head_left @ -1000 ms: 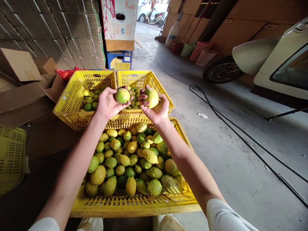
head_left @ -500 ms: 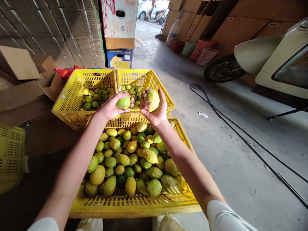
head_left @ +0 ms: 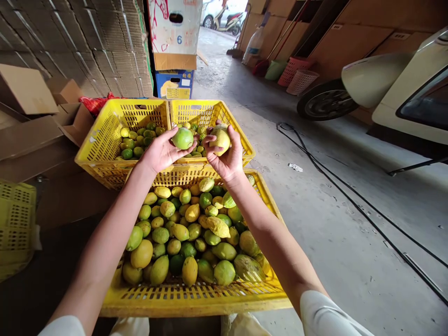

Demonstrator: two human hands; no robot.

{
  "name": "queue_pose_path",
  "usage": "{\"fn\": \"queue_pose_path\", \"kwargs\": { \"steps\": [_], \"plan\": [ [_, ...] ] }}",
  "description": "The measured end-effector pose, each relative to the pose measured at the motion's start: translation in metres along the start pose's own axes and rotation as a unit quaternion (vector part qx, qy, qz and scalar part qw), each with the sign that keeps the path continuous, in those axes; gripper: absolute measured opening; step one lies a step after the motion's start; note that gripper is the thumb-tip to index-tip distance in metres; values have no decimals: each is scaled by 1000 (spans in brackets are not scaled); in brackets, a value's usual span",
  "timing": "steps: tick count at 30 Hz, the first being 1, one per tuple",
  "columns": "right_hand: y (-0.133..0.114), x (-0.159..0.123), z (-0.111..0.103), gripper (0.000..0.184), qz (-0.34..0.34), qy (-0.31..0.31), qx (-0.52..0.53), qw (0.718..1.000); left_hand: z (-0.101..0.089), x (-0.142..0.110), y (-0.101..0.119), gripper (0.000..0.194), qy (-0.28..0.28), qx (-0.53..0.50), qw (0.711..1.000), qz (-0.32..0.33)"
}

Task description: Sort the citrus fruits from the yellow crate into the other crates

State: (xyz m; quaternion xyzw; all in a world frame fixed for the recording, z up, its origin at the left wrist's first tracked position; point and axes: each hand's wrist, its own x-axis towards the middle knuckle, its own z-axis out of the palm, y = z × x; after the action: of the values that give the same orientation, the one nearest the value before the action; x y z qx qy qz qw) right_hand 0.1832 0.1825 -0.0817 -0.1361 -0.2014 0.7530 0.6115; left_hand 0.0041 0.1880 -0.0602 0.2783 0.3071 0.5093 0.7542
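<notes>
My left hand (head_left: 161, 151) holds a green lemon (head_left: 182, 138) against its fingers, palm turned up. In my right hand (head_left: 227, 156) is a yellow lemon (head_left: 220, 140), gripped between thumb and fingers. Both hands are raised over the near rims of the two far crates, side by side and apart. Below my forearms a yellow plastic crate (head_left: 196, 305) holds many green and yellow lemons (head_left: 180, 232). Beyond it stand the far left crate (head_left: 101, 137) and the far right crate (head_left: 240, 135), each with smaller green and yellow fruit inside, partly hidden by my hands.
Opened cardboard boxes (head_left: 28, 93) and another yellow crate (head_left: 16, 228) lie at the left. Stacked cartons (head_left: 175, 46) stand behind the far crates. Black cable (head_left: 325, 172) runs over the floor at the right, near a parked vehicle (head_left: 395, 93).
Both lemons have been turned in my fingers. My left fingers first curled over the green lemon, then opened out beneath it. The crates' contents look the same.
</notes>
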Motion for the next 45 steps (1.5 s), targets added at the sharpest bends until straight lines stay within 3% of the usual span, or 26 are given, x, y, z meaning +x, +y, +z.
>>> {"fn": "queue_pose_path", "kwargs": {
  "steps": [3, 7, 11, 17, 20, 28, 32, 36, 45],
  "plan": [
    [2, 1, 0, 22, -12, 16, -53, 998, 2, 2, -2, 24, -33, 32, 999, -16],
    [5, 1, 6, 3, 18, 13, -38, 999, 6, 4, -4, 27, -19, 24, 999, -18],
    [4, 2, 9, 19, 36, 7, 14, 999, 6, 5, -5, 20, 0, 0, 1000, -12],
    [0, 4, 8, 16, 47, -10, 55, 997, 10, 1, -3, 19, -3, -40, 998, 43],
    [-1, 2, 14, 10, 30, 4, 36, 999, 15, -3, -2, 25, 17, -54, 996, 69],
    [0, -1, 17, 5, 2, 27, -54, 998, 9, 3, -4, 28, -21, -25, 998, 51],
    [-1, 0, 14, 20, 21, -10, 12, 1000, 10, 1, -2, 16, -17, -54, 996, 62],
    [-1, 1, 15, 29, 8, -19, 31, 999, 14, -2, -1, 21, -6, -117, 989, 92],
    [0, 6, 10, 13, 10, -10, 11, 1000, 8, 3, -2, 12, -8, -84, 994, 75]
  ]
}}
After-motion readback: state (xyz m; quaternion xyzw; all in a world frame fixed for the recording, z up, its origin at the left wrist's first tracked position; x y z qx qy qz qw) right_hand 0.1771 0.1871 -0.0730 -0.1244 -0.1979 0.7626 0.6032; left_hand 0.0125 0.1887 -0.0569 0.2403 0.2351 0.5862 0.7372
